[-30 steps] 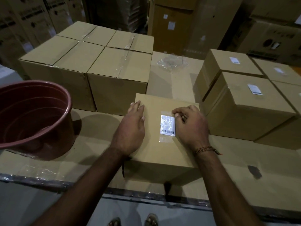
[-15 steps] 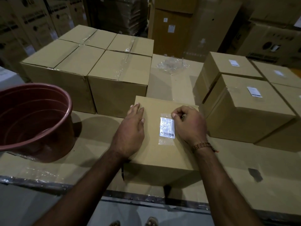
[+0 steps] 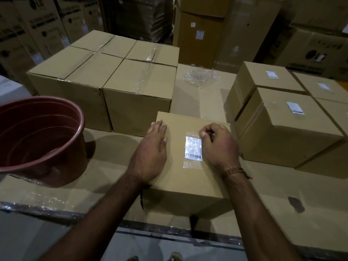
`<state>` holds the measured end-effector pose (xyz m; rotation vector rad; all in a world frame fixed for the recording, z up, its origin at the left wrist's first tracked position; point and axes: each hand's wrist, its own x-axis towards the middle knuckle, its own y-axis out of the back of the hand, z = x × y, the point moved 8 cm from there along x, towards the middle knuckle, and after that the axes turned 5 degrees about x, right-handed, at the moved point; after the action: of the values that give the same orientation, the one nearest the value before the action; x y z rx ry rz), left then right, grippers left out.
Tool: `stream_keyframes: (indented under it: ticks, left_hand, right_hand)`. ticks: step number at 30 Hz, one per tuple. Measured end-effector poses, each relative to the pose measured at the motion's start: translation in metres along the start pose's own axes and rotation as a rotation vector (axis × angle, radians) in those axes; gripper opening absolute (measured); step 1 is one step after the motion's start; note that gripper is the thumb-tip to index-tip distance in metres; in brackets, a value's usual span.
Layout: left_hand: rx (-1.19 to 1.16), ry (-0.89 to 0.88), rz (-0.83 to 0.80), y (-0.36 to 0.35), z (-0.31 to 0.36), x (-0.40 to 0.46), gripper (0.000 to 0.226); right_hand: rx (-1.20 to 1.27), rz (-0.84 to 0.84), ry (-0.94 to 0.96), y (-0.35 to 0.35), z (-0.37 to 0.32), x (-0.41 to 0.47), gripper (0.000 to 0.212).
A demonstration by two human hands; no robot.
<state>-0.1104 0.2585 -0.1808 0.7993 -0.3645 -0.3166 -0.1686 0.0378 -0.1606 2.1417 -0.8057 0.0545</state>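
Observation:
A plain cardboard box [image 3: 188,178] stands near the table's front edge. On its top lies a white barcode label [image 3: 193,147] under a strip of clear tape. My left hand [image 3: 150,153] rests flat on the left part of the box top, fingers straight and together. My right hand [image 3: 219,146] sits on the box top just right of the label. Its fingers are curled, and the thumb and fingertips touch the box at the label's upper right corner. Whether they pinch the tape edge is not visible.
A dark red plastic bucket [image 3: 81,119] stands at the left on the cardboard-covered table [image 3: 113,147]. Taped boxes [image 3: 135,87] fill the back left and labelled boxes [image 3: 286,129] the right. Crumpled clear plastic [image 3: 200,78] lies behind. Large cartons stack up in the background.
Both hands stay on the box top in nearly the same places. The right hand's fingers have curled in a little tighter beside the label.

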Motion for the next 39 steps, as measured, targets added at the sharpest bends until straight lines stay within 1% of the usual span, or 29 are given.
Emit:
stream_keyframes:
  ticks: [2,4,9,11,18,23,39]
  left_hand:
    - [-0.001,0.003,-0.003,0.0,-0.001,0.0,0.051]
    - [-0.001,0.005,-0.005,0.0,-0.001,0.0,0.051]
    - [0.008,0.011,-0.009,0.0,0.0,0.0,0.051]
    - [0.011,0.011,-0.013,0.0,0.0,0.0,0.051]
    - [0.017,0.022,-0.01,0.002,0.001,-0.002,0.051]
    - [0.015,0.032,-0.006,0.002,0.001,-0.002,0.052]
    - [0.014,0.018,0.006,0.0,-0.001,0.0,0.051]
  right_hand:
    - [0.074,0.007,-0.031,0.003,0.003,0.001,0.013]
    - [0.091,-0.006,-0.042,0.003,0.004,0.002,0.019]
    - [0.039,-0.026,0.01,-0.001,-0.001,0.007,0.006]
    - [0.013,-0.029,0.027,-0.003,-0.003,0.008,0.004]
    - [-0.094,-0.024,0.044,-0.006,-0.007,0.005,0.009]
    - [-0.065,-0.019,0.022,-0.005,-0.004,0.001,0.01]
    - [-0.05,-0.006,0.054,-0.006,-0.005,-0.003,0.011]
